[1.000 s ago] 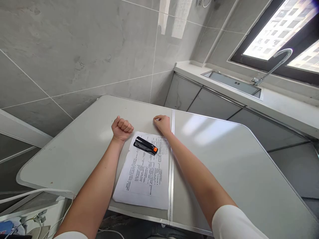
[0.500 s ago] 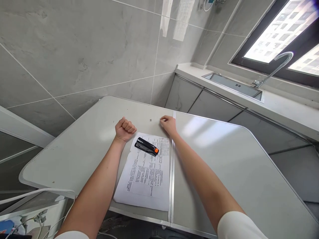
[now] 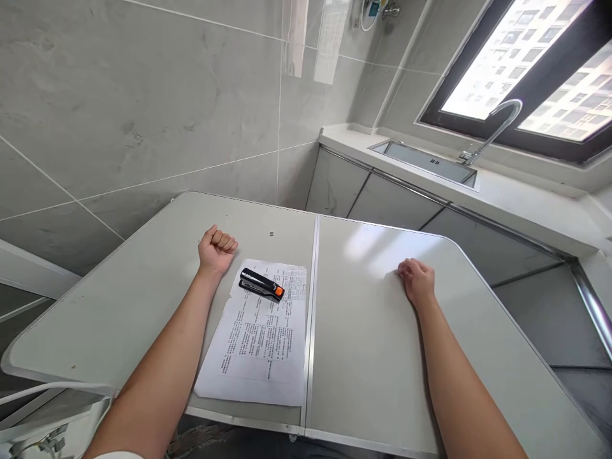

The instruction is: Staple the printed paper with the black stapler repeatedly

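Note:
A black stapler (image 3: pixel 261 285) with an orange end lies slantwise on the upper part of printed paper sheets (image 3: pixel 258 370). My left hand (image 3: pixel 217 250) rests on the table as a closed fist, just beyond the paper's upper left corner. Nothing shows in it. My right hand (image 3: pixel 417 279) rests on the right half of the table, apart from the paper, with its fingers curled in and nothing visible between them. Small staples (image 3: pixel 271 234) lie on the table beyond the stapler.
The light table (image 3: pixel 363 357) has a metal seam running between its two halves. Behind it stand a tiled wall (image 3: pixel 191 95) and a counter with a sink (image 3: pixel 425 162) and tap (image 3: pixel 502 127). White cables (image 3: pixel 57 386) hang at the lower left.
My right hand has moved right, from beside the staples to the table's right half, and its fingers have curled in. My left fist, the stapler and the paper stay put; the view has shifted.

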Motion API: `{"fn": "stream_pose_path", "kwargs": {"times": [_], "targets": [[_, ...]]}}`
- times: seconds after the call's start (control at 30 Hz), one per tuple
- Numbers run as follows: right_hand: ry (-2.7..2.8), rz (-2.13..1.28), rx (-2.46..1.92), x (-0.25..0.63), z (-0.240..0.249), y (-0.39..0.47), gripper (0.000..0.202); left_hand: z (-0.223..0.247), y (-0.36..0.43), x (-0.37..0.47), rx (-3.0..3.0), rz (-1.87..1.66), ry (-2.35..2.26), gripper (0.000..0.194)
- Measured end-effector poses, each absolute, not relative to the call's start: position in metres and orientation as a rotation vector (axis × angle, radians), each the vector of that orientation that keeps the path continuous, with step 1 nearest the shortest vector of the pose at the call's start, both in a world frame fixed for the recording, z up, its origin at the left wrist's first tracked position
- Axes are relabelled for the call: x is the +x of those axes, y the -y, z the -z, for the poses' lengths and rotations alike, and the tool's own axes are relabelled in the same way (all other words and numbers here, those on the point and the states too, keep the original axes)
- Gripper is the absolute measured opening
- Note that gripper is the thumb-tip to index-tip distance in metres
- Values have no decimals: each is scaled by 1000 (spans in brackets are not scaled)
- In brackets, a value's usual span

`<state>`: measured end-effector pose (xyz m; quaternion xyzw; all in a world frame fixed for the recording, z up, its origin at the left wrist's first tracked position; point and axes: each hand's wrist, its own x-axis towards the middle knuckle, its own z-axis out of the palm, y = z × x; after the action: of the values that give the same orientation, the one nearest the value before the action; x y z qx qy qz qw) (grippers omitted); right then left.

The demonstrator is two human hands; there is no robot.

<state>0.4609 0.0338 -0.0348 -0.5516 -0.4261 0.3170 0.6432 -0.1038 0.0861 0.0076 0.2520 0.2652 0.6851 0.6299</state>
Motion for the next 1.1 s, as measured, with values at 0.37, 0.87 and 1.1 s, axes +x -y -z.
{"fn": "stream_pose_path", "kwargs": {"times": [0.37, 0.87, 1.1], "targets": [[978, -1026, -1135, 462, 25, -39, 63, 11, -90, -72, 1150, -1550, -1073, 58], [983, -1066, -1125, 462, 24, -39, 64, 9, -88, -65, 1211, -1319, -1247, 55], [987, -1054, -1153, 460, 22, -39, 64, 9, -88, -66, 1405, -1281, -1285, 58]]}}
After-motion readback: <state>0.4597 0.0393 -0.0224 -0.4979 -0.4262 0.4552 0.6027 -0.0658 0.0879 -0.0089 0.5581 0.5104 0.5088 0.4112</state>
